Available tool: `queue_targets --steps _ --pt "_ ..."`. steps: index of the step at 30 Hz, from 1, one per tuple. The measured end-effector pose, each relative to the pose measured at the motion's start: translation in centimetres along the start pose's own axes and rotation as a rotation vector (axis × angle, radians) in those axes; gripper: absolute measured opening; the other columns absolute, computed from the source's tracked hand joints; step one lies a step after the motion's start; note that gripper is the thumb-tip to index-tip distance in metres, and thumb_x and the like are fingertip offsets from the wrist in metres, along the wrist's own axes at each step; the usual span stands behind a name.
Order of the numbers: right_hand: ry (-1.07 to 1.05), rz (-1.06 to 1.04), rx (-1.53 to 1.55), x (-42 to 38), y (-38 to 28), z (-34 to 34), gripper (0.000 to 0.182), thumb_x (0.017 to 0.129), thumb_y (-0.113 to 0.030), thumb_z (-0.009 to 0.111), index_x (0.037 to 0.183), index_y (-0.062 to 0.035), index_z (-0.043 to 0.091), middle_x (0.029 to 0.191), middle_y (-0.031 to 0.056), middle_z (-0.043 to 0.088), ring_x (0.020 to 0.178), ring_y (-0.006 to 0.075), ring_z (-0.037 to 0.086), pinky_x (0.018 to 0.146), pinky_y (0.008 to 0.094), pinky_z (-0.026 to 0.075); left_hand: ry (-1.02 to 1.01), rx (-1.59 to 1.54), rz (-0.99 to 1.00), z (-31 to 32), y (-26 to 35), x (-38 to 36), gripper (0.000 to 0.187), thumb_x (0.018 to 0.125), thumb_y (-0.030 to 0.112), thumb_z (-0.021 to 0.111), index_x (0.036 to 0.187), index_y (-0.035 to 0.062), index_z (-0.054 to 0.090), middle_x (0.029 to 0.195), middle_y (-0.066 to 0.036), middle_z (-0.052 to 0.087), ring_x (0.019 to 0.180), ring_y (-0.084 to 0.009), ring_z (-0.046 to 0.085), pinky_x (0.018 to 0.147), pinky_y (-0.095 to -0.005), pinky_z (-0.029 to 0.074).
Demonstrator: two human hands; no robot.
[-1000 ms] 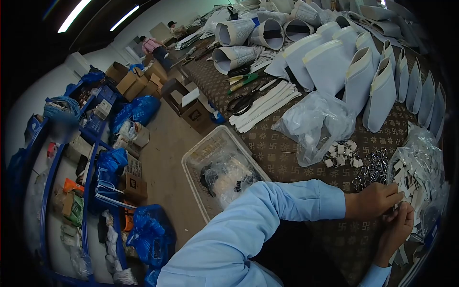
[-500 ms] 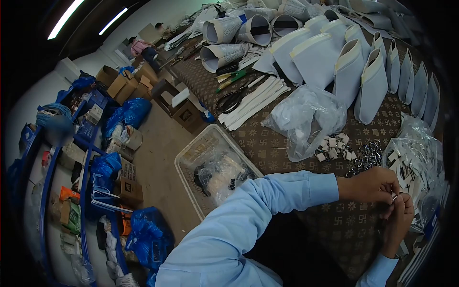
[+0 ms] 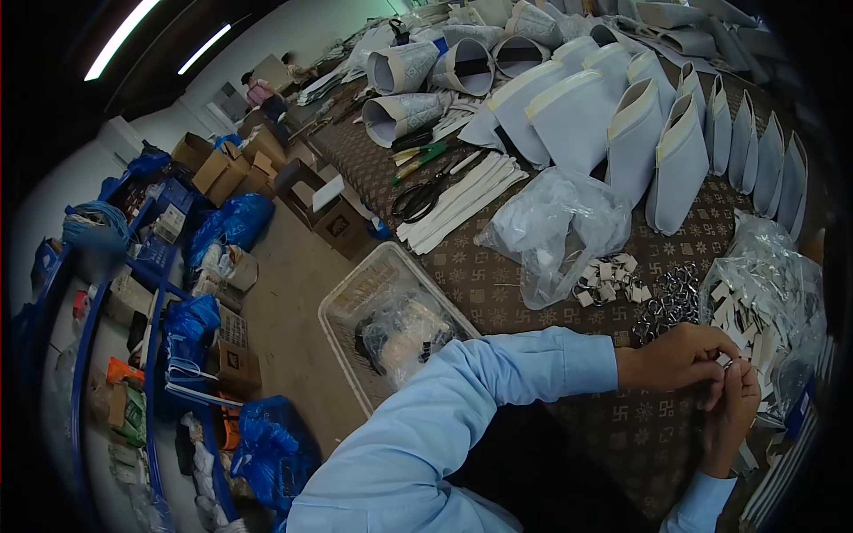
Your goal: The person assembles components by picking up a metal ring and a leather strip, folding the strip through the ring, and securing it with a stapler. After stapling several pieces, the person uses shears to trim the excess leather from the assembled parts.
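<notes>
My left hand (image 3: pixel 680 357) reaches in from the left, its fingers closed in a pinch on a small metal piece (image 3: pixel 725 362). Facing it from the lower right, my right hand (image 3: pixel 733 409) has its fingertips pressed round the same piece. The fingers hide most of this piece. Just behind my left hand lie a heap of metal hooks (image 3: pixel 671 298) and a cluster of small white tabs with metal rings (image 3: pixel 611 280). A clear bag (image 3: pixel 782 306) with many white strips lies right of the hands.
Grey-white pouches (image 3: pixel 577 120) stand across the back of the patterned table (image 3: pixel 498 258). A clear plastic bag (image 3: pixel 560 226), white strips (image 3: pixel 462 204) and black scissors (image 3: pixel 418 202) lie on it. Left are a basket (image 3: pixel 329 311), blue shelves (image 3: pixel 153 355), boxes and distant people.
The whole view has shifted slightly. Both hands stay together around the small metal piece, with only slight finger movement.
</notes>
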State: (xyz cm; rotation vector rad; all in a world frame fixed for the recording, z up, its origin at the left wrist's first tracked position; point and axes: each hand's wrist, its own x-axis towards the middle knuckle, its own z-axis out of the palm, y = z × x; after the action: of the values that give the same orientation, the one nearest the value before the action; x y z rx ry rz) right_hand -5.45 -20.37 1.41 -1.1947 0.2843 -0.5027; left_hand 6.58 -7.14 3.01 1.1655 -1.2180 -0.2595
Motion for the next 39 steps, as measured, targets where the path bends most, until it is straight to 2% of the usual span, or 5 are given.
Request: queue_targets --steps 12,24,30,32,39 --pt "0.143 0.063 0.007 0.1 0.2 0.7 0.018 0.093 -0.018 0.054 0.086 -0.0018 0.054 0.063 0.0033 0.055 0.044 0.0063 0.047 0.039 0.0174 0.039 -0.036 -0.167 -0.217 -0.5 -0.3 0.3 0.024 0.077 0.004 0.065 0.100 -0.0006 0.061 0.088 -0.006 0.062 0.073 -0.0112 0.058 0.065 -0.0244 0.046" --pt "0.079 -0.009 -0.193 -0.2 1.0 0.2 0.018 0.094 -0.018 0.052 0.084 -0.0031 0.055 0.063 0.0006 0.053 0.046 0.0045 0.044 0.041 0.0160 0.035 -0.083 0.036 0.107 -0.5 -1.7 0.3 0.024 0.073 0.002 0.066 0.097 -0.0012 0.061 0.095 -0.011 0.062 0.083 -0.0198 0.061 0.075 -0.0309 0.049" --pt "0.126 -0.115 -0.206 -0.2 0.0 0.6 0.018 0.094 -0.017 0.052 0.086 -0.0009 0.055 0.065 0.0015 0.053 0.048 0.0046 0.044 0.044 0.0155 0.036 -0.084 -0.231 -0.186 -1.3 0.3 1.2 0.031 0.077 -0.001 0.061 0.107 -0.0048 0.057 0.102 -0.009 0.058 0.086 -0.0173 0.062 0.074 -0.0279 0.050" --pt "0.112 -0.088 -0.195 -0.2 -0.3 0.3 0.019 0.094 -0.018 0.052 0.086 -0.0007 0.054 0.065 0.0016 0.052 0.048 0.0048 0.043 0.044 0.0155 0.036 -0.134 -0.758 -0.474 -2.3 1.0 1.8 0.035 0.080 0.000 0.060 0.113 -0.0085 0.053 0.101 -0.010 0.057 0.079 -0.0142 0.061 0.070 -0.0240 0.051" --pt "-0.022 -0.018 -0.203 -0.9 -0.9 1.8 0.020 0.093 -0.018 0.053 0.087 0.0002 0.054 0.068 0.0036 0.056 0.050 0.0060 0.048 0.046 0.0170 0.039 -0.190 -0.620 -0.501 -2.0 0.2 1.4 0.038 0.078 0.003 0.066 0.112 -0.0100 0.053 0.098 -0.012 0.059 0.076 -0.0142 0.063 0.068 -0.0234 0.051"
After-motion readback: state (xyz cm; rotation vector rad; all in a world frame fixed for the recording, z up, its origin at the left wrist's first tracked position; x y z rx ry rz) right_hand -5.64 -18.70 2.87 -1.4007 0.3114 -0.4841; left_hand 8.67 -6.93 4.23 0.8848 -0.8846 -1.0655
